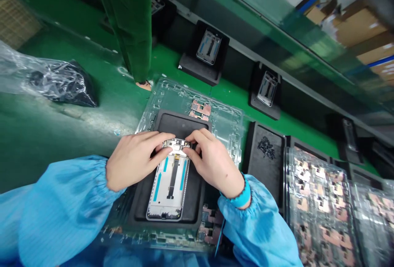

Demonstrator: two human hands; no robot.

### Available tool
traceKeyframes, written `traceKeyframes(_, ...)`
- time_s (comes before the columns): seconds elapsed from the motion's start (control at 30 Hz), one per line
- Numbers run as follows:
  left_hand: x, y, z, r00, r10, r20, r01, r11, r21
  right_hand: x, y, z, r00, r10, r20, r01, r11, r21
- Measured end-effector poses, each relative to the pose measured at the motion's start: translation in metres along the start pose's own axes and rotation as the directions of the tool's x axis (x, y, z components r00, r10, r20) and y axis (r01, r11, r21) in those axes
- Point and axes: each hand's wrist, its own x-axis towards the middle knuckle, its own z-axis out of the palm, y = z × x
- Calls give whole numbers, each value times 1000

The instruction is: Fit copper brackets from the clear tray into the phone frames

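A silver phone frame (pixel 164 189) with blue adhesive strips and a black flex cable lies in a black tray (pixel 138 205). My left hand (pixel 138 156) is closed at the frame's upper left corner, thumb and fingers pinching its edge. At the opposite upper corner, my right hand (pixel 212 160) grips the edge the same way. Between the fingertips shows a metallic section with small components; whether it is a separate part I cannot tell. Beneath the black tray is a clear plastic tray (pixel 227 121), with pinkish circuit boards (pixel 200 110) beyond my hands.
Black trays with phone frames (pixel 209 47) stand along the green line behind. To the right are a tray of small black parts (pixel 266 148) and clear trays of circuit boards (pixel 321 189). A plastic bag of dark pieces (pixel 61 80) lies left, near a green post (pixel 132 21).
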Motion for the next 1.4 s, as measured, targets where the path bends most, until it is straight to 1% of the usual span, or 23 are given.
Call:
traceKeyframes(0.2, 0, -2, -7, 1000, 5, -7, -5, 999, -42, -3, 0, -1, 999, -33, -36, 33, 999, -3)
traceKeyframes(0.27, 0, -1, -13, 998, -29, -52, 28, 999, -16, -6, -1, -5, 998, -37, -47, 37, 999, -1)
traceKeyframes(0.33, -1, 0, -19, 991, -96, -90, 100, 994, 39, -11, -2, -14, 996, -36, -78, 37, 999, 14)
traceKeyframes(0.37, -2, 0, -22, 987, -139, -86, 146, 986, 77, -15, -2, -20, 994, -32, -105, 35, 999, 23)
traceKeyframes(0.43, -4, 0, -25, 974, -224, -36, 227, 961, 156, -27, -1, -30, 985, -12, -174, 16, 1000, 22)
traceKeyframes(0.5, -6, -3, -24, 961, -275, 27, 265, 945, 193, -42, 3, -33, 970, 38, -238, -42, 999, -11)
traceKeyframes(0.53, -6, -4, -24, 957, -286, 49, 273, 944, 186, -50, 5, -32, 966, 74, -248, -84, 996, -33)
traceKeyframes(0.6, -5, -5, -23, 954, -291, 76, 278, 950, 140, -66, 11, -25, 967, 138, -213, -155, 986, -64)
traceKeyframes(0.7, -2, -2, -24, 954, -287, 89, 279, 956, 88, -84, 13, -16, 979, 153, -135, -166, 982, -91)
traceKeyframes(0.73, -2, 0, -24, 954, -288, 87, 282, 957, 69, -89, 13, -17, 977, 151, -148, -167, 981, -102)
traceKeyframes(0.77, -1, 2, -23, 953, -291, 81, 289, 957, 36, -93, 12, -21, 970, 154, -187, -177, 978, -113)
traceKeyframes(0.83, 0, 6, -20, 948, -313, 60, 318, 943, -96, -96, 14, -40, 930, 177, -322, -222, 969, -108)
traceKeyframes(0.87, 1, 8, -17, 942, -333, 51, 336, 921, -195, -95, 19, -52, 893, 194, -406, -248, 965, -85)
traceKeyframes(0.9, 3, 9, -14, 933, -356, 43, 352, 884, -308, -92, 26, -66, 848, 211, -485, -268, 962, -50)
traceKeyframes(0.97, 7, 13, -8, 911, -410, 33, 363, 765, -532, -79, 51, -94, 743, 270, -612, -319, 947, 31)
traceKeyframes(1.0, 11, 16, -7, 901, -433, 31, 357, 697, -622, -69, 68, -106, 702, 318, -637, -385, 922, 37)
traceKeyframes(1.03, 15, 20, -7, 893, -450, 27, 343, 639, -688, -57, 87, -116, 661, 394, -639, -492, 870, 27)
traceKeyframes(1.07, 20, 24, -9, 885, -465, 14, 328, 600, -730, -45, 106, -125, 617, 496, -611, -613, 790, 23)
traceKeyframes(1.1, 26, 30, -12, 878, -478, -6, 313, 584, -749, -32, 124, -131, 575, 553, -603, -669, 742, 43)
traceKeyframes(1.17, 42, 42, -22, 868, -492, -72, 284, 610, -739, -8, 159, -139, 503, 637, -585, -741, 666, 89)
traceKeyframes(1.23, 65, 55, -32, 862, -487, -137, 261, 660, -704, 13, 187, -142, 444, 705, -553, -790, 599, 129)
traceKeyframes(1.3, 98, 68, -39, 863, -472, -181, 247, 706, -664, 30, 208, -143, 408, 755, -513, -822, 548, 153)
traceKeyframes(1.4, 165, 89, -42, 856, -452, -251, 244, 781, -575, 47, 230, -143, 372, 805, -461, -852, 494, 175)
